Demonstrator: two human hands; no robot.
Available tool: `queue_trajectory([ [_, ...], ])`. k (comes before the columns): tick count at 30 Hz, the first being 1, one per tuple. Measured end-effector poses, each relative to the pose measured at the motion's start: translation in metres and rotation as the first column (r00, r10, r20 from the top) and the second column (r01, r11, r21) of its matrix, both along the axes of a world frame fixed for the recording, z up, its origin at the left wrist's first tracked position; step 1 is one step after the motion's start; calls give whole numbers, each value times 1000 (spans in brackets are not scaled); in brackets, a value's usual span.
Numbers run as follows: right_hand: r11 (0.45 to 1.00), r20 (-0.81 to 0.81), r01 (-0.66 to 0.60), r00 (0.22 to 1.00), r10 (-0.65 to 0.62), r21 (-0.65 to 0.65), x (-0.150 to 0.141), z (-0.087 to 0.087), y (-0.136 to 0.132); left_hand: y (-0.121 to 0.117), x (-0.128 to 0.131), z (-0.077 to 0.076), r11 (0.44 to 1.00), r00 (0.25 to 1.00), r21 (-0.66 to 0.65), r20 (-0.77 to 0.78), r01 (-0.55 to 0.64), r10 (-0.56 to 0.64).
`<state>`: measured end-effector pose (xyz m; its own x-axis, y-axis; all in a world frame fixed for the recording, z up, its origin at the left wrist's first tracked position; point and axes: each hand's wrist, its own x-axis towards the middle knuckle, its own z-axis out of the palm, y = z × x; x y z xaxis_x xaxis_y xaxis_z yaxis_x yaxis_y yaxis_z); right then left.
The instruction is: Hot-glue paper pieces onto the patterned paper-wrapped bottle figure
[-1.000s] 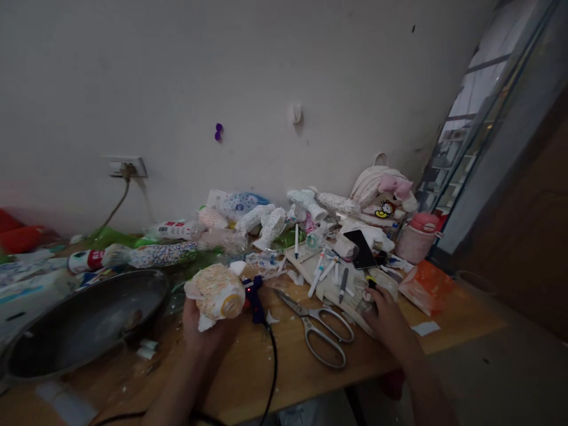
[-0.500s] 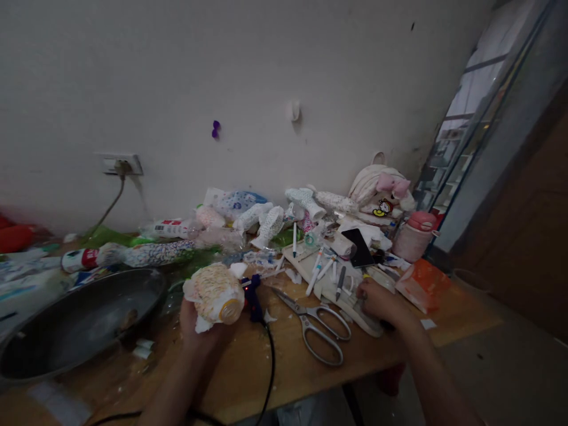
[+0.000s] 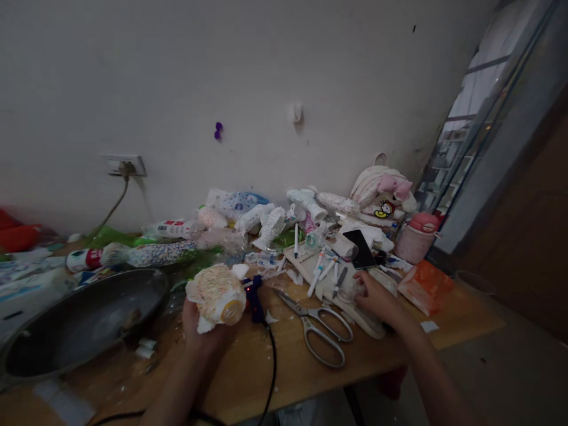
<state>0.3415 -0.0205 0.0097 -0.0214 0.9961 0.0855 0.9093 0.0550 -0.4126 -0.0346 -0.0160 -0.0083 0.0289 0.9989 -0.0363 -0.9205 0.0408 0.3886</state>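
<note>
The large silver metal scissors (image 3: 303,310) lie on the light-brown wooden worktop (image 3: 242,378), blades pointing up and to the left. Left of them, apart, is a rounded bottle-like body (image 3: 215,291) with a rough cream-and-orange speckled coating, white flaps and a yellow ring at its near end. The left hand (image 3: 191,322) cups it from beneath and the side, holding it above the worktop. Between the body and the scissors lies a dark-blue glue gun (image 3: 254,300) with a red light and black cable.

Right of the scissors, the right hand (image 3: 371,294) is over a flat pale-beige case (image 3: 371,325), fingers bent beside a crumpled clear plastic piece (image 3: 349,291); I cannot tell whether they grip it.

The body looks light, probably hollow with some give in its wall. Its coarse coating should resist slipping, though bits might flake under rubbing. The thin white flaps seem the fragile part, so the broad underside is the better hold, with the firmer-looking ringed end as a second grip.
</note>
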Motion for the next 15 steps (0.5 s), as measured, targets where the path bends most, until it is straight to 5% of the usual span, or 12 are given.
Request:
queue_trajectory([
  [7, 971, 34, -235, 972, 234, 50, -15, -21, 7, 3, -4, -6, 996, 994, 70, 81, 62, -68],
  [15, 973, -21, -209, 977, 212, 94, -19, -27, 32, 7, -11, -16, 960, 983, 229, 50, 160, -176],
])
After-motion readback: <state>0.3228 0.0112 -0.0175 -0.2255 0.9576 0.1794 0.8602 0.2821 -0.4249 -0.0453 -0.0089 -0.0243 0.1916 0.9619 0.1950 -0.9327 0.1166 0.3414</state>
